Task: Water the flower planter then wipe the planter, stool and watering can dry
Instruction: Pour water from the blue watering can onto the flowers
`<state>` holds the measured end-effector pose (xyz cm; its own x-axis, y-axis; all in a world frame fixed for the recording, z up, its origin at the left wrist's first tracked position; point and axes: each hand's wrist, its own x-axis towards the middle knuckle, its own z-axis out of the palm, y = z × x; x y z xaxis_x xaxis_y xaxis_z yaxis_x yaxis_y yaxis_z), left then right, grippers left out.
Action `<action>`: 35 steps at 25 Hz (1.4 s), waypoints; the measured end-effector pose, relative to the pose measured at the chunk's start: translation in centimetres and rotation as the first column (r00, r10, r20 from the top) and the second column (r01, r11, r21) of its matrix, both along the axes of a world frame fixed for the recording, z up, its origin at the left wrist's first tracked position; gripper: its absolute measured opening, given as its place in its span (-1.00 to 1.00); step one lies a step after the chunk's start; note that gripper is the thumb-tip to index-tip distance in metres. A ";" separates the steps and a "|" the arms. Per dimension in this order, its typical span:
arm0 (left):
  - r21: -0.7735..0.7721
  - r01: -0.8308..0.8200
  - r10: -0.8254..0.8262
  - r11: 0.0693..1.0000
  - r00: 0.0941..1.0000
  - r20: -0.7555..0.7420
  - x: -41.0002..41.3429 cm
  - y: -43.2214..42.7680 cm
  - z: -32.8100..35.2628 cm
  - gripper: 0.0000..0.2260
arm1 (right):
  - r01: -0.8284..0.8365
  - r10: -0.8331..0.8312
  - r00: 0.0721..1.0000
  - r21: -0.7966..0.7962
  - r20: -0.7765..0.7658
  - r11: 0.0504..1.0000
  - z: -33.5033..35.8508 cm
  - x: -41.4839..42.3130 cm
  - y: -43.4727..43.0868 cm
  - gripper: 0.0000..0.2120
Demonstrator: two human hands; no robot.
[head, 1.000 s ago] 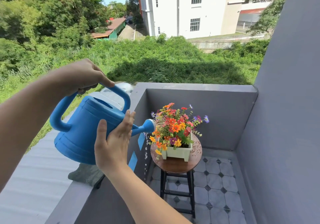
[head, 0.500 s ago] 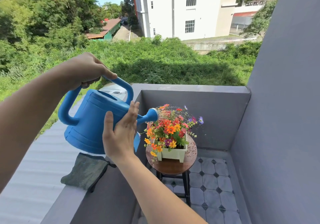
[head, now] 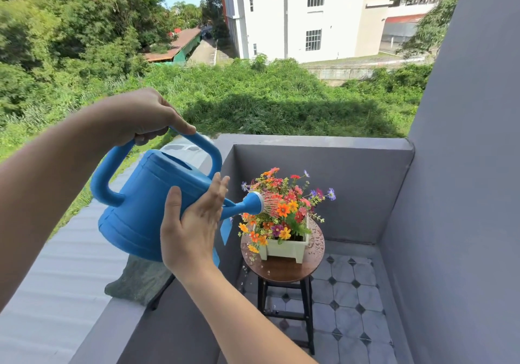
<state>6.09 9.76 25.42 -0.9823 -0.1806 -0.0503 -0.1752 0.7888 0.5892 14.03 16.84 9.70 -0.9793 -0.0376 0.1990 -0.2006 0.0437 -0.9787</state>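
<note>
Left hand (head: 140,116): gripping the top handle, tilting the can forward.
Right hand (head: 194,223): lying flat and open-fingered against the can's side.
Watering can (head: 146,203): blue plastic, spraying fine streams from its rose.
Cloth (head: 140,279): grey-green, lying on the ledge under the can.
Stool (head: 284,270): round wooden top, beaded with droplets.
Planter (head: 287,249): pale box of orange, red and purple flowers, sitting on the stool.

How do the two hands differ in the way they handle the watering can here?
The left hand is closed around the watering can top handle, carrying it; the right hand lies flat, fingers extended, against its side. The left is above the can, the right lower, nearer the spout. Both touch the can, which is tilted toward the flowers.
</note>
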 end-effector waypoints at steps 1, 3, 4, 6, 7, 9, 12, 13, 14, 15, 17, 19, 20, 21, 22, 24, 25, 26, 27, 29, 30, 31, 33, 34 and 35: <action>0.013 0.002 -0.002 1.000 1.000 -0.008 -0.2 0.1 0.0 -0.64 | 0.014 -0.014 1.000 0.004 -0.015 1.000 0.0 -0.3 0.2 -0.30; 0.042 0.004 -0.003 0.999 0.999 -0.037 -0.4 0.2 0.1 -0.66 | 0.034 -0.033 0.998 0.018 -0.049 0.999 0.0 -0.9 0.7 -0.30; 0.053 0.002 0.001 0.999 0.998 -0.056 -0.5 0.3 0.1 -0.67 | 0.037 -0.035 0.997 0.025 -0.066 0.999 0.0 -1.3 0.8 -0.30; 0.059 -0.005 0.011 0.998 0.996 -0.091 -0.7 0.3 0.3 -0.67 | 0.035 -0.031 0.995 0.049 -0.090 0.998 0.1 -2.2 1.1 -0.29; 0.055 -0.013 0.019 0.998 0.994 -0.107 -0.7 0.1 0.3 -0.68 | 0.023 -0.017 0.996 0.062 -0.093 0.998 0.1 -2.5 1.1 -0.29; 0.037 -0.031 0.036 0.999 0.991 -0.126 -0.6 -0.4 0.5 -0.70 | -0.022 0.029 0.996 0.081 -0.079 0.996 0.3 -2.7 0.9 -0.29; -0.008 -0.048 0.047 0.999 0.993 -0.108 -0.4 -1.2 0.2 -0.72 | -0.076 0.079 0.996 0.080 -0.035 0.994 0.1 -2.0 0.1 -0.30; -0.020 -0.045 0.043 0.999 0.994 -0.096 -0.2 -1.4 0.0 -0.74 | -0.078 0.080 0.997 0.077 -0.025 0.994 -0.1 -1.6 -0.2 -0.30; -0.030 -0.041 0.039 0.999 0.996 -0.084 0.0 -1.4 -0.3 -0.76 | -0.073 0.074 0.997 0.072 -0.018 0.995 -0.4 -1.1 -0.5 -0.29; -0.038 -0.035 0.032 0.999 0.997 -0.071 0.3 -1.5 -0.6 -0.79 | -0.067 0.068 0.998 0.064 -0.011 0.996 -0.6 -0.6 -0.7 -0.30; -0.048 -0.013 0.010 0.999 0.999 -0.049 1.0 -1.2 -1.1 -0.84 | -0.055 0.056 0.998 0.050 0.000 0.997 -1.3 0.4 -0.7 -0.30; -0.045 0.004 -0.006 0.999 0.999 -0.041 1.4 -0.6 -1.6 -0.87 | -0.043 0.043 0.999 0.051 0.000 0.998 -1.8 1.0 -0.2 -0.30; -0.038 0.010 -0.011 0.999 0.999 -0.041 1.5 -0.2 -1.8 -0.88 | -0.036 0.036 0.999 0.055 -0.005 0.998 -2.1 1.1 0.2 -0.30; -0.028 0.016 -0.017 0.999 0.999 -0.044 1.6 0.1 -1.9 -0.89 | -0.025 0.025 1.000 0.063 -0.012 0.998 -2.2 1.1 0.5 -0.30; -0.016 0.025 -0.026 1.000 0.999 -0.047 1.5 0.5 -2.0 -0.90 | -0.007 0.008 1.000 0.070 -0.023 0.997 -2.2 0.9 1.0 -0.30; 0.005 0.039 -0.039 0.999 0.997 -0.060 1.2 1.0 -1.9 -0.89 | 0.032 -0.029 0.998 0.073 -0.049 0.997 -2.1 0.3 1.5 -0.29; 0.017 0.039 -0.037 0.999 0.997 -0.074 0.9 1.2 -1.7 -0.88 | 0.044 -0.040 0.998 0.069 -0.058 0.997 -2.0 -0.1 1.8 -0.29; 0.026 0.031 -0.029 0.999 0.995 -0.091 0.6 1.3 -1.6 -0.88 | 0.047 -0.043 0.997 0.063 -0.064 0.997 -1.8 -0.6 2.1 -0.29; 0.031 0.023 -0.019 0.999 0.994 -0.109 0.4 1.4 -1.3 -0.87 | 0.043 -0.038 0.997 0.059 -0.072 0.997 -1.6 -1.1 2.2 -0.29; 0.031 0.009 -0.005 0.999 0.990 -0.141 0.0 1.3 -0.7 -0.85 | 0.024 -0.018 0.996 0.061 -0.088 0.998 -1.0 -2.1 2.2 -0.28; 0.027 0.003 0.001 1.000 0.988 -0.152 -0.2 1.1 -0.4 -0.84 | 0.015 -0.009 0.995 0.063 -0.095 0.998 -0.7 -2.5 2.1 -0.27; 0.018 -0.004 0.007 1.000 0.987 -0.161 -0.2 0.8 -0.1 -0.83 | 0.002 0.004 0.995 0.065 -0.099 0.998 -0.4 -2.8 1.9 -0.25; -0.009 -0.025 0.023 1.000 0.985 -0.168 -0.3 0.2 0.4 -0.80 | -0.038 0.044 0.995 0.069 -0.088 0.997 0.0 -3.0 1.4 -0.26; -0.022 -0.040 0.036 0.999 0.986 -0.165 -0.3 -0.3 0.5 -0.77 | -0.063 0.068 0.995 0.065 -0.077 0.996 0.2 -3.0 1.2 -0.28; -0.031 -0.053 0.048 0.998 0.987 -0.156 -0.3 -0.7 0.5 -0.74 | -0.086 0.090 0.994 0.059 -0.064 0.995 0.2 -2.8 0.9 -0.28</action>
<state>5.79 9.10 25.88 -0.9672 -0.2294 0.1090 -0.1243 0.8018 0.5845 11.26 17.74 9.89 -0.9564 -0.1357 0.2585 -0.2703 0.0772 -0.9597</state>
